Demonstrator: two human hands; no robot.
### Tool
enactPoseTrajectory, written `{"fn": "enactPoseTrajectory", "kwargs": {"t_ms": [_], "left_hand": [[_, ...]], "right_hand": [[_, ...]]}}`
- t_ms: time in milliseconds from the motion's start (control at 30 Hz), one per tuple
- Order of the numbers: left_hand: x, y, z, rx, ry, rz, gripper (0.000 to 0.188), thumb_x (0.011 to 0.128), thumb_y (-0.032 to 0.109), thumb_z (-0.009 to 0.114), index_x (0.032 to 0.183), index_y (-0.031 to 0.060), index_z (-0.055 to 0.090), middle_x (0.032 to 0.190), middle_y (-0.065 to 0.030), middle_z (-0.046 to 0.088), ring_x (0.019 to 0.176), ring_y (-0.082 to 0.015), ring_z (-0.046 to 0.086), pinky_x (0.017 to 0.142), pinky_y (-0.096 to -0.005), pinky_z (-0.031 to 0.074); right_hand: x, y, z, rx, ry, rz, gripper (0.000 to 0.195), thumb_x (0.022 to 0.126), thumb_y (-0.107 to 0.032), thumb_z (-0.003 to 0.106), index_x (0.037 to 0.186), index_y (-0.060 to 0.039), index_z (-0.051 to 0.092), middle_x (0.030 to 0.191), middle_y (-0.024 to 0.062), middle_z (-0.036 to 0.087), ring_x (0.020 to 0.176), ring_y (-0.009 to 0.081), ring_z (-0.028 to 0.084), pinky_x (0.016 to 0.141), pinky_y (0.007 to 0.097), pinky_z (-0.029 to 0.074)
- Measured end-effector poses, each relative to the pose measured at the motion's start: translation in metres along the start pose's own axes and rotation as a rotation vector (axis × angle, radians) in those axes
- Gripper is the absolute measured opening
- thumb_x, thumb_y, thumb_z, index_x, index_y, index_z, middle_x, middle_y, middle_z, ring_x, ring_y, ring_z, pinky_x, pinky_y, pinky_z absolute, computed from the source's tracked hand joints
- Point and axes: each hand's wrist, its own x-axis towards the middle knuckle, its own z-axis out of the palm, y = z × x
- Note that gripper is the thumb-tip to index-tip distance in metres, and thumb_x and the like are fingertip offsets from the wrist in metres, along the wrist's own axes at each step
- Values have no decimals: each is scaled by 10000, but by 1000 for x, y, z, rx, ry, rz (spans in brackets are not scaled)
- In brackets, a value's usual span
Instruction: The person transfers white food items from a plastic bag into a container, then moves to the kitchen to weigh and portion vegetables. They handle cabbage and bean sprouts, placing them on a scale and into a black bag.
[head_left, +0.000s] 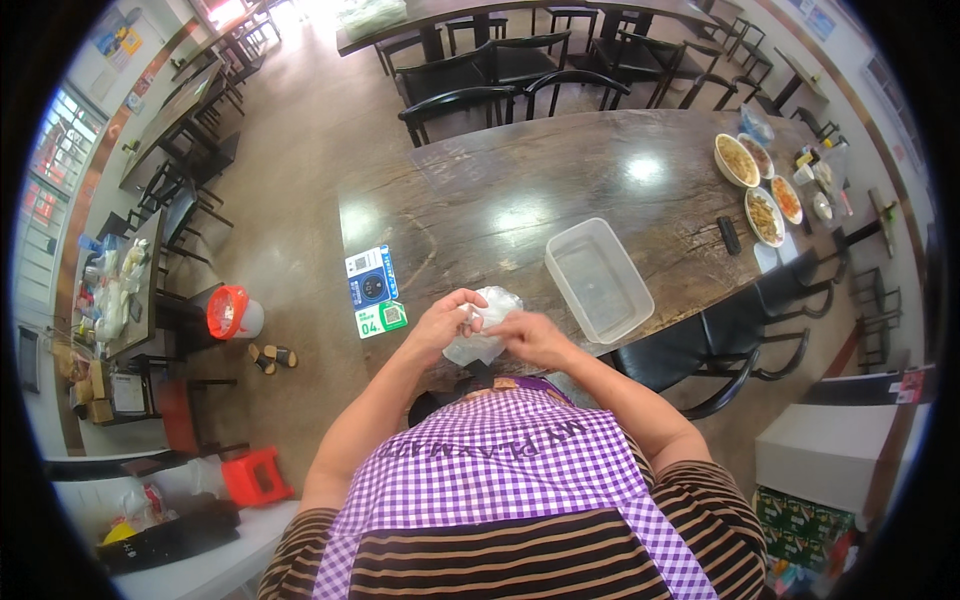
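Note:
A thin, whitish plastic bag (476, 349) lies bunched at the near edge of the dark wooden table (465, 225). My left hand (448, 322) pinches the upper part of the bag, fingers bent together. From the other side, my right hand (531, 337) touches the bag with its fingertips; whether it grips the film is too small to tell. What the bag contains cannot be made out. Just right of my hands stands a rectangular translucent plastic container (598, 281) without a lid on it, its bottom visible.
Blue and green cards (373, 289) bearing codes lie at the table's left end. Several bowls of food (765, 217) and a black object (727, 235) are at the right. Black chairs (667, 352) line the near right edge. A red-lined bucket (236, 313) and sandals (272, 358) are on the floor.

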Motion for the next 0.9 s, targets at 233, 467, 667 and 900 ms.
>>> {"fn": "enactPoseTrajectory", "kwargs": {"t_ms": [233, 467, 667, 900], "left_hand": [[8, 28, -11, 900, 63, 456, 244, 824, -20, 434, 1015, 69, 556, 779, -106, 626, 757, -235, 613, 699, -359, 461], [17, 9, -17, 711, 162, 605, 204, 834, -38, 461, 995, 61, 539, 884, -138, 631, 863, -304, 624, 815, -374, 482], [29, -7, -15, 405, 163, 592, 130, 906, -26, 446, 994, 44, 512, 881, -58, 583, 866, -176, 584, 857, -317, 464], [25, -5, 2, 715, 479, 857, 115, 861, 2, 553, 964, 49, 531, 988, -116, 538, 957, -293, 540, 873, -376, 434]], "right_hand": [[71, 1, -15, 209, 169, -97, 266, 911, -132, 532, 1129, -58, 665, 1004, 129, 684, 900, 239, 658, 816, 350, 499], [59, 7, -5, 745, 66, 384, 256, 961, -231, 532, 1085, -50, 664, 928, 31, 677, 779, 105, 593, 672, 267, 481], [69, -10, -19, 555, 115, 321, 264, 890, -277, 642, 987, -35, 686, 869, 23, 666, 717, 90, 574, 629, 257, 462], [78, -16, -23, 292, 270, 188, 199, 777, -225, 684, 813, -30, 667, 774, 53, 635, 676, 144, 588, 617, 312, 468]]}}
